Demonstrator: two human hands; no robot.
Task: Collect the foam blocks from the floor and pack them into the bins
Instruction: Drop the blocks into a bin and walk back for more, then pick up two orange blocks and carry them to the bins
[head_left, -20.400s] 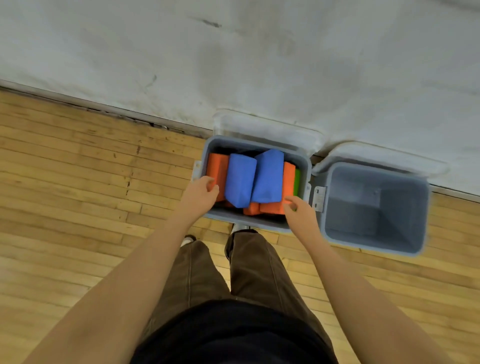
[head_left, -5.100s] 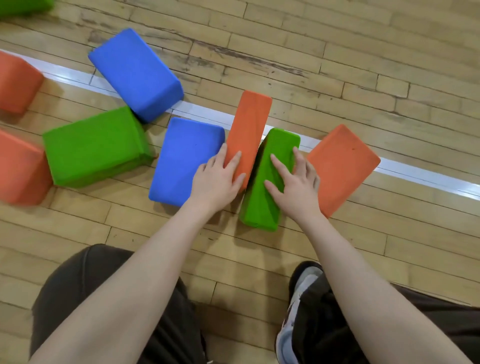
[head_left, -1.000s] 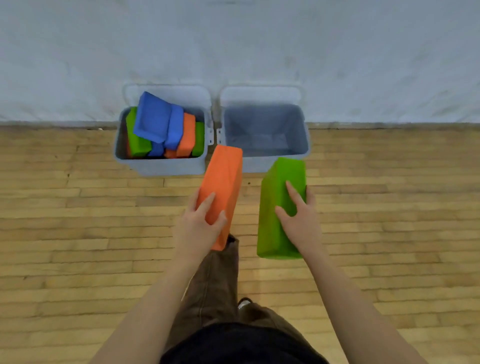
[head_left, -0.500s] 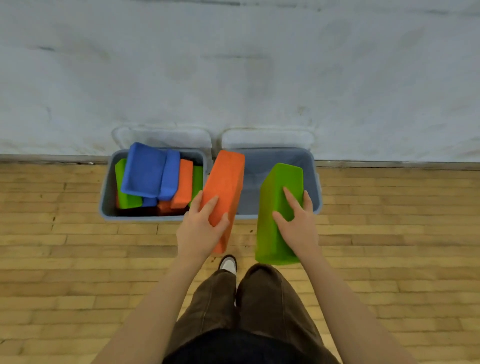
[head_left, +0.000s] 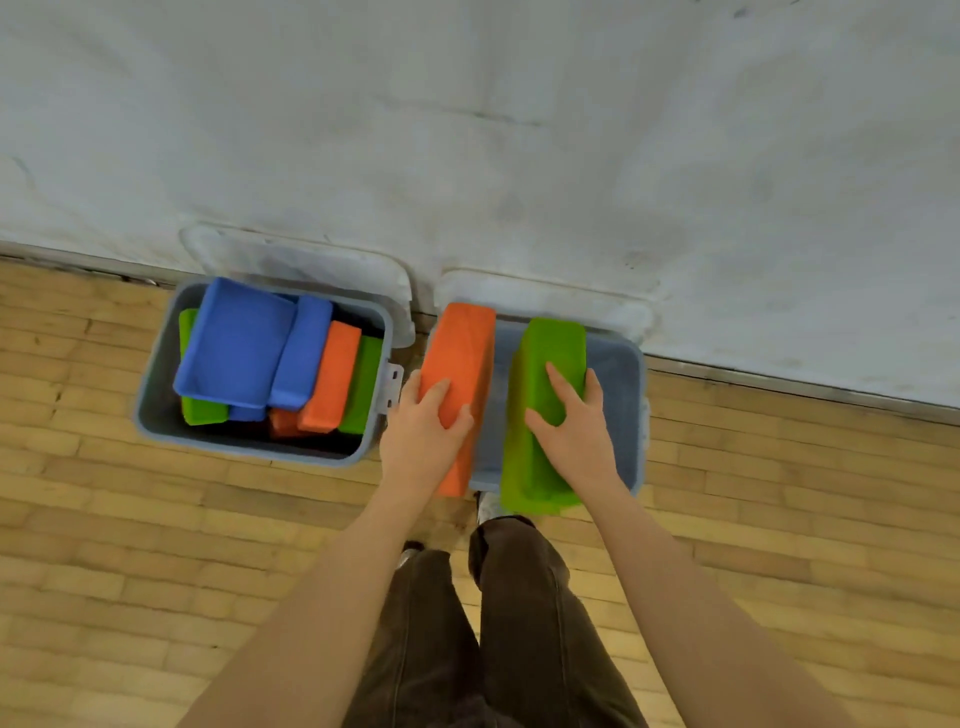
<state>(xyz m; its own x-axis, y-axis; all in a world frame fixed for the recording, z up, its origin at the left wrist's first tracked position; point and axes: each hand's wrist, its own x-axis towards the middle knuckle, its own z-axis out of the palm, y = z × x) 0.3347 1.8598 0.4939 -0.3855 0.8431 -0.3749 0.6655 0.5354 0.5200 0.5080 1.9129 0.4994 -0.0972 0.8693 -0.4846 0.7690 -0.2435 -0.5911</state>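
Left hand (head_left: 423, 441) clamping orange foam block (head_left: 460, 374), right hand (head_left: 574, 434) clamping green foam block (head_left: 540, 415); both upright over right bin (head_left: 626, 415) at 12 o'clock for a straight drop; left bin (head_left: 156, 415) at 10 o'clock seemingly full.

no readable text, labels or numbers anywhere

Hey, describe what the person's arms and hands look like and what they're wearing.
Both forearms are bare to the frame edge, with no sleeves in view. The left hand and right hand wear no gloves, rings or watch. Below them show dark brown trousers.
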